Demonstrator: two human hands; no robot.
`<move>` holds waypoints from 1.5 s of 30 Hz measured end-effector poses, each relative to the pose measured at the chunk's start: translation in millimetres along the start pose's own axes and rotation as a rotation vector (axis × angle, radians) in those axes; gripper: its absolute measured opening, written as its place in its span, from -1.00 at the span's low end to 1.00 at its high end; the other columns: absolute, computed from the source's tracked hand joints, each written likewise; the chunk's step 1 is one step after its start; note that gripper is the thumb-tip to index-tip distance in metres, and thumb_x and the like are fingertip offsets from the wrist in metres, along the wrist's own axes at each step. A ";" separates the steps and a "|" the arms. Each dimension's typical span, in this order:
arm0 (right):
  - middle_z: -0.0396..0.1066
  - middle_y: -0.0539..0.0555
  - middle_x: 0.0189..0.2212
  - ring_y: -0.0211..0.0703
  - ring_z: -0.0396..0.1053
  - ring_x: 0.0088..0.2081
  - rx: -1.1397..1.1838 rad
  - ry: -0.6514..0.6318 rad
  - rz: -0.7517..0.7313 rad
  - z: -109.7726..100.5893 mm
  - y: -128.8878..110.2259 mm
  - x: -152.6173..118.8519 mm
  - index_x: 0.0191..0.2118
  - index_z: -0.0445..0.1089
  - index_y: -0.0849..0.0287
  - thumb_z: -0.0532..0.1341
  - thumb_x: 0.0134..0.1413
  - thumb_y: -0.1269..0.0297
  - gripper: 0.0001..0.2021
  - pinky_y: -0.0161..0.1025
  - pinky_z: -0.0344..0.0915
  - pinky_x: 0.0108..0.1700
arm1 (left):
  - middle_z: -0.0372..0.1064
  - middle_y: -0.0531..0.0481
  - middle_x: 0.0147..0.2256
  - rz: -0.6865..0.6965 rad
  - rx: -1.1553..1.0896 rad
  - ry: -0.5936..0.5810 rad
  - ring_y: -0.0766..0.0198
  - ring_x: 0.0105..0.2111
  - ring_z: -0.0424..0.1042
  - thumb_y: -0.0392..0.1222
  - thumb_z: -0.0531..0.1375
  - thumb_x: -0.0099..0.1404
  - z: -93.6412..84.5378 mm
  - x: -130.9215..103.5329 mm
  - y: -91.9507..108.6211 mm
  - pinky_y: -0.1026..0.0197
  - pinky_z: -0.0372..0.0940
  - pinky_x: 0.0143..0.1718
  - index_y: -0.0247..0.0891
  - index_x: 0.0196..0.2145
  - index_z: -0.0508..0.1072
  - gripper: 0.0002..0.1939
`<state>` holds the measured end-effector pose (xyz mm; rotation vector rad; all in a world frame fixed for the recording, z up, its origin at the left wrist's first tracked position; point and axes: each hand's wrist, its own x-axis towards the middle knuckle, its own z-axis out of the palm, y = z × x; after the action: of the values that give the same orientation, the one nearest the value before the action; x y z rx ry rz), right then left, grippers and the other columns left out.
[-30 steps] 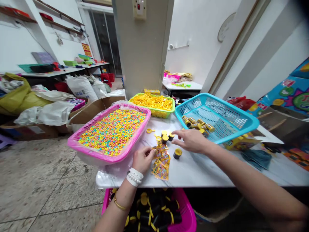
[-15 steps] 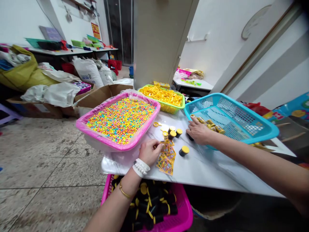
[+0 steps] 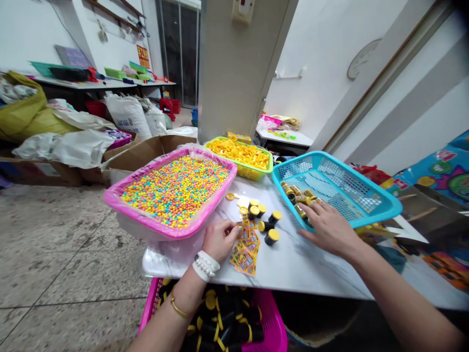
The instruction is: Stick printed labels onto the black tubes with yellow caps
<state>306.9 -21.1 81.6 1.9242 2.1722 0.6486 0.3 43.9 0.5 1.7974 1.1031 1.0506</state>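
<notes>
Left hand (image 3: 219,239) at frame centre pinches the yellow sticker stack (image 3: 246,248) flat on the worktop (image 3: 311,264), right hand (image 3: 328,226) spread open, empty, at the blue basket (image 3: 366,205) rim, black capped tubes (image 3: 264,221) between them.

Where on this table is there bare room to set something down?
Bare marble lies along the near edge, between the sticker pile and the right hand, reaching right under the forearm. It is crowded between the pink tray and the blue basket, where the black and yellow canisters stand by the left hand.
</notes>
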 end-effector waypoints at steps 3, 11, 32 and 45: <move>0.51 0.20 -0.24 0.19 0.37 -0.09 -0.009 0.109 0.170 21.1 -1.0 -27.7 -0.07 0.50 0.25 0.30 0.04 0.11 -0.62 0.08 0.23 0.05 | 0.36 0.02 -0.56 0.007 0.026 -0.003 0.32 -0.50 0.29 -0.12 0.14 0.25 0.5 0.1 0.2 0.28 0.09 -0.42 -0.30 -0.55 0.44 -0.72; 0.48 0.04 -0.41 0.03 0.40 -0.10 0.182 0.518 0.223 31.1 -28.2 -35.8 -0.43 0.48 0.15 0.32 0.05 0.33 -0.93 0.08 0.10 0.19 | 0.35 0.01 -0.54 -0.015 0.029 -0.040 0.29 -0.49 0.29 0.00 0.12 0.26 2.2 0.9 -6.6 0.28 0.12 -0.43 -0.29 -0.51 0.45 -0.67; 0.32 -0.07 -0.66 -0.34 0.25 -0.66 1.801 -0.093 0.408 -28.4 -186.8 -84.4 -0.36 0.34 0.19 0.15 0.25 -0.01 -0.66 -0.38 0.20 -0.60 | 0.28 0.05 -0.55 -0.237 -0.275 -0.037 0.39 -0.56 0.18 -0.06 0.22 0.28 4.2 -121.6 51.8 0.33 0.12 -0.54 -0.30 -0.48 0.46 -0.73; 0.24 -0.04 -0.57 -0.32 0.22 -0.51 1.265 0.494 0.260 -22.1 -213.6 -76.6 -0.50 0.24 0.16 0.11 0.29 0.33 -0.72 -0.32 0.15 -0.44 | 0.46 -0.02 -0.40 -0.177 -0.174 0.085 0.26 -0.37 0.44 -0.10 0.22 0.31 -7.9 -135.8 55.5 0.29 0.34 -0.29 -0.23 -0.35 0.57 -0.81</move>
<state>117.1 -116.2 -1.5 2.8337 3.0561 -0.4863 -29.5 -98.8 19.2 1.5023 1.1613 1.0890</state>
